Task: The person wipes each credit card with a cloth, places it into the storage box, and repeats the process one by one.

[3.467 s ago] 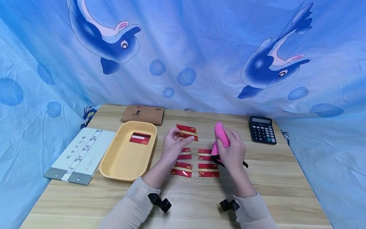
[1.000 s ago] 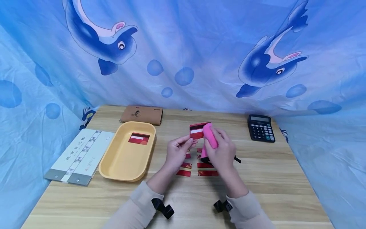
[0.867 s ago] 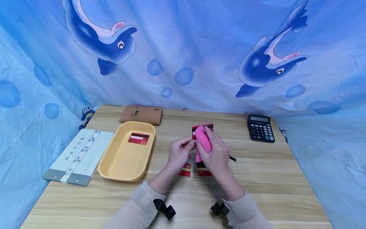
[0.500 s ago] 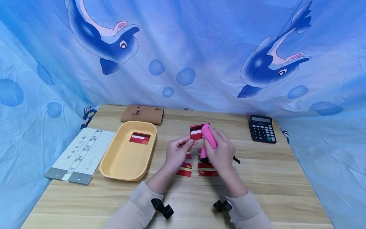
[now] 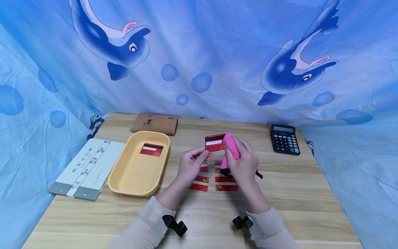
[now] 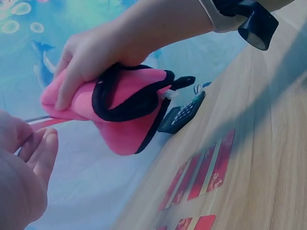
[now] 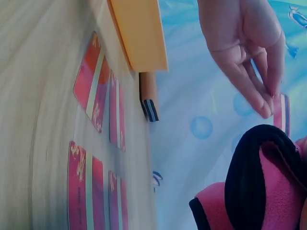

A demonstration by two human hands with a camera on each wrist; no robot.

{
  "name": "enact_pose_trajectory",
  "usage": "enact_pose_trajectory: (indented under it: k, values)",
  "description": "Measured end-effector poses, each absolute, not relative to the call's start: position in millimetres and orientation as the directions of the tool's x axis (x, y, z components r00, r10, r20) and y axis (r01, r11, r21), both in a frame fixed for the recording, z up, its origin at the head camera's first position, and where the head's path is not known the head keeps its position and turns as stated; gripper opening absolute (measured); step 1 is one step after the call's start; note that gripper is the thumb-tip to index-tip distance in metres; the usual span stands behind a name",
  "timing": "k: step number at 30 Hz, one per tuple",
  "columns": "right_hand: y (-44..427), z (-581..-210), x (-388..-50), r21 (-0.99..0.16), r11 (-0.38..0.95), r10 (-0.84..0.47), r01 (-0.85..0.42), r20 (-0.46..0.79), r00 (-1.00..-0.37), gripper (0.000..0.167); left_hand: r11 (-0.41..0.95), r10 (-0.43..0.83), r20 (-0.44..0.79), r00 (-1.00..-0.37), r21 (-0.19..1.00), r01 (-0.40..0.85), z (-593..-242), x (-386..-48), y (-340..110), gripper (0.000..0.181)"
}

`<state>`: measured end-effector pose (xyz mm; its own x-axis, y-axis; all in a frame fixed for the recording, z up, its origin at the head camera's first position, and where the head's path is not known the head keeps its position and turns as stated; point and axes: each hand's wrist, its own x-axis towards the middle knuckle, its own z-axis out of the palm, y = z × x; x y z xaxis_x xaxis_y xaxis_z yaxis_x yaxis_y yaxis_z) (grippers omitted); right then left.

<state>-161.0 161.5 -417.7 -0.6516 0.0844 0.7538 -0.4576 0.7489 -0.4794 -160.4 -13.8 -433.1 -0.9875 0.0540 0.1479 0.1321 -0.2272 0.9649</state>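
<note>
Pinching rectangular card (image 5: 214,143), gripping fuzzy pink cloth (image 5: 232,146)

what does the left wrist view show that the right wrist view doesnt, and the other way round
Only the left wrist view shows the calculator and the black wrist device.

Only the right wrist view shows the yellow tray and brown wallet.

Both show the left hand, its held red card, the pink cloth, other red cards, the wooden table and blue curtain.
</note>
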Motion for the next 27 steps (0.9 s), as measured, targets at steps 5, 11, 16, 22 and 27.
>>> enact_pose_trajectory:
  k: [5, 11, 16, 22, 27]
  values:
    - [152.2, -415.4, -153.4, -0.41, 0.748, 0.005, -0.521, 0.789, -0.614, 0.041, -0.155, 0.098, 0.172, -0.98, 0.976, 0.156, -433.6, -160.7, -9.4, 0.021]
    - [139.1, -413.2, -140.2, -0.339, 0.716, -0.089, -0.611, 0.823, -0.561, 0.04, -0.037, 0.117, 0.2, -0.973, 0.98, 0.197, -435.1, -158.2, -7.2, 0.021]
    - [149.8, -412.6, -148.2, -0.392, 0.756, 0.006, -0.524, 0.805, -0.593, 0.041, -0.129, 0.133, 0.166, -0.977, 0.98, 0.149, -433.0, -156.6, -12.3, 0.024]
    - [167.1, -416.2, -158.1, -0.457, 0.777, 0.082, -0.433, 0.755, -0.65, 0.039, -0.161, 0.082, 0.153, -0.985, 0.977, 0.139, -431.3, -156.7, -19.5, 0.025]
    - [177.6, -419.3, -162.4, -0.466, 0.788, 0.107, -0.403, 0.748, -0.655, 0.039, -0.181, -0.024, 0.055, -0.998, 0.982, 0.058, -429.7, -160.1, -25.1, 0.028]
